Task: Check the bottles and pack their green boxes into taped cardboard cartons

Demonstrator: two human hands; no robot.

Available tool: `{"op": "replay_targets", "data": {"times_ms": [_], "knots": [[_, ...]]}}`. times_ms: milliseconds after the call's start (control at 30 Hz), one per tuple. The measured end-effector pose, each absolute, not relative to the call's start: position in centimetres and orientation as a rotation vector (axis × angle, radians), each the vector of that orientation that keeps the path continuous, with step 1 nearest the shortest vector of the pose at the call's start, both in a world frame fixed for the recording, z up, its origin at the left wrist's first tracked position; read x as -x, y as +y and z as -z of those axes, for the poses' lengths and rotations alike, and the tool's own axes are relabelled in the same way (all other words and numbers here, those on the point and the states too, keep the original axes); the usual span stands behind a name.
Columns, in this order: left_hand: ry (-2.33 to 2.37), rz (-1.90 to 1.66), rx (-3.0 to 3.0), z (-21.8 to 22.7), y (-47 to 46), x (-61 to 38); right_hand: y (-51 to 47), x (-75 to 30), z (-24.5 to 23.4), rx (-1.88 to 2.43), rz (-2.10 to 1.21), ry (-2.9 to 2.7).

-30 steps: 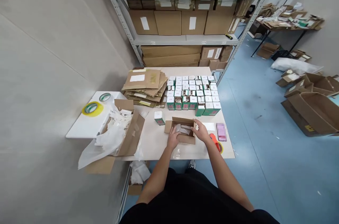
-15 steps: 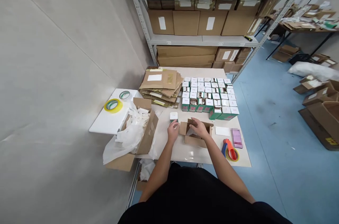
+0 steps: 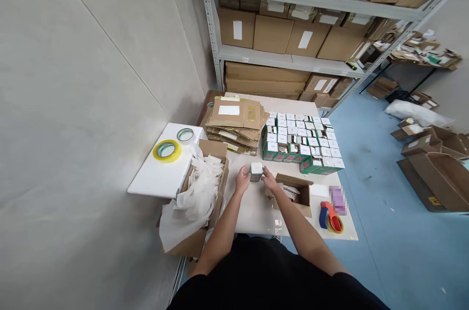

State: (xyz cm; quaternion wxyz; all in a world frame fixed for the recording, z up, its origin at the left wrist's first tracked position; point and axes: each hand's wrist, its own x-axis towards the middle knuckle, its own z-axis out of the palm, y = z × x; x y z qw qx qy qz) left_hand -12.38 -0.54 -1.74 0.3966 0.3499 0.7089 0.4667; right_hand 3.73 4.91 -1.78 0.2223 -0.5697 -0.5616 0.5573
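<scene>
A small box (image 3: 256,171) with a white top and green sides stands upright between my two hands over the table. My left hand (image 3: 242,180) is closed against its left side. From the right, the fingers of my right hand (image 3: 269,180) press on its other side. Just right of my right wrist lies an open cardboard box (image 3: 303,208), its flaps apart, with white paper padding (image 3: 291,191) inside. My right forearm hides part of this carton's left side.
Rows of similar green-and-white boxes (image 3: 311,141) stand behind, beside stacked flattened cardboard (image 3: 234,117). At left, a carton (image 3: 222,188) overflows with white paper (image 3: 200,197) near a yellow tape roll (image 3: 167,151). A red-and-blue tape dispenser (image 3: 331,217) lies at the right edge.
My right hand has left the open carton and moved to the small box, which both hands now hold. White padding now shows in the carton. The view has shifted.
</scene>
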Motion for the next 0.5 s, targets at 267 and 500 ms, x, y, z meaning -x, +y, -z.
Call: {"op": "replay_targets", "data": {"times_ms": [267, 500], "knots": [[2.066, -0.922, -0.961, 3.0, 0.2, 14.9, 2.5, 0.2, 1.6, 1.394, -1.883, -1.224], [2.145, -1.015, -1.055, 0.9, -1.3, 15.4, 1.5, -0.6, 2.4, 1.605, -1.842, -1.257]]}}
